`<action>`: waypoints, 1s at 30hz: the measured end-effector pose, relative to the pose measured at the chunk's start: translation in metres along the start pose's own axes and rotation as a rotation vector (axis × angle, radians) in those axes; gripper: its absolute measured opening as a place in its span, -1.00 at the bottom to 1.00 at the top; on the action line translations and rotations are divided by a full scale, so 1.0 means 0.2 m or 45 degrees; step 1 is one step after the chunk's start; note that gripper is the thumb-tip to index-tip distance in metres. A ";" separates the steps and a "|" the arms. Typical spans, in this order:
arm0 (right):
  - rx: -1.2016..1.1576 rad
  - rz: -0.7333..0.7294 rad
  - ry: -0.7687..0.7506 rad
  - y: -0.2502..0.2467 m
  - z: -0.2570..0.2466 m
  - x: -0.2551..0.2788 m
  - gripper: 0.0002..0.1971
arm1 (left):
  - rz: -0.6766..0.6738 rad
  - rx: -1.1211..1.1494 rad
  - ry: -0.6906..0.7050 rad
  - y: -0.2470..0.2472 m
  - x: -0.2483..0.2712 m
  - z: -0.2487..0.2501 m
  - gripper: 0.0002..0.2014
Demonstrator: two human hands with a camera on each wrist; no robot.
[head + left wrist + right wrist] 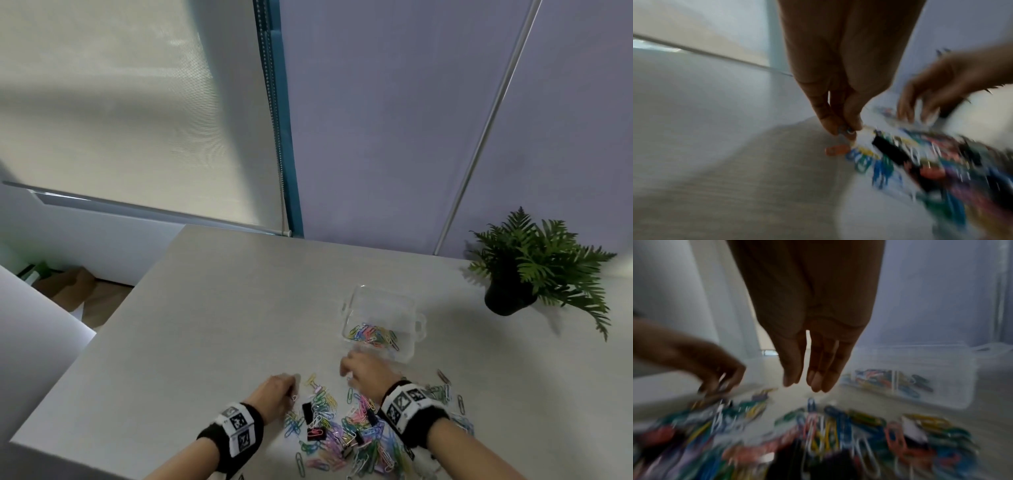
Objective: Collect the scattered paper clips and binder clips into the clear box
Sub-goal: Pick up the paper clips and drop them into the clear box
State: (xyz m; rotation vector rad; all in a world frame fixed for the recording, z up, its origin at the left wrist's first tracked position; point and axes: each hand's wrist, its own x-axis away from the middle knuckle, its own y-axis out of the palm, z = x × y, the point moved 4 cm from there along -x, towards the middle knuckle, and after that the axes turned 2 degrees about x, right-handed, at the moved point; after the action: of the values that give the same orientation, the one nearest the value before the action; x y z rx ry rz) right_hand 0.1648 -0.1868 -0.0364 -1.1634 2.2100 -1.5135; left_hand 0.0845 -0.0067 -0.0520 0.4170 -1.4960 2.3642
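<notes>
Heaped paper clips [356,435] and black binder clips [307,411] crowd the lower centre of my head view. My left hand [277,390] pinches a small clip at the heap's left edge; my right hand [363,371] hangs above with fingers straight, holding nothing. Up and right sits the clear box [383,305], partly filled. Tangled clips may drag neighbours along and drop short of the box.

The clear box [380,308] is glossy see-through plastic. The paper clips [342,442] look like smooth coloured coated wire, though blur hides detail. The table [205,325] has a pale matt faint-grained surface. The wristbands [416,409] are dark knitted cloth.
</notes>
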 end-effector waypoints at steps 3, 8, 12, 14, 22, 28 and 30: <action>0.123 -0.127 -0.075 0.12 -0.05 0.02 -0.62 | -0.065 0.163 -0.045 -0.10 -0.03 -0.06 -0.81; 0.231 -0.090 -0.179 0.17 -0.16 0.01 -0.52 | -0.010 0.361 -0.019 -0.34 -0.16 -0.03 -0.76; 0.234 -0.059 -0.209 0.21 -0.18 0.01 -0.69 | 0.042 0.390 0.080 -0.46 -0.33 0.11 -0.73; 0.209 -0.083 -0.186 0.22 -0.17 0.02 -0.81 | 0.049 0.354 0.126 -0.47 -0.42 0.19 -0.75; -0.625 0.026 0.113 0.15 -0.01 0.09 -0.85 | -0.008 0.280 0.164 -0.38 -0.67 0.44 -0.79; -1.486 0.154 0.448 0.04 0.11 0.16 -0.83 | -0.094 0.201 0.175 -0.34 -0.67 0.49 -0.73; -1.621 0.192 0.484 -0.01 0.16 0.17 -0.88 | -0.055 0.220 0.205 -0.36 -0.62 0.46 -0.68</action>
State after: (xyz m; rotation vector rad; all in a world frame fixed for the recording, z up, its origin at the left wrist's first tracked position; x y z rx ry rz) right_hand 0.1605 -0.2330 -0.0404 -0.8710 3.5268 -0.0830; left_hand 0.2344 -0.0747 -0.0047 0.2871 -1.2061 2.4376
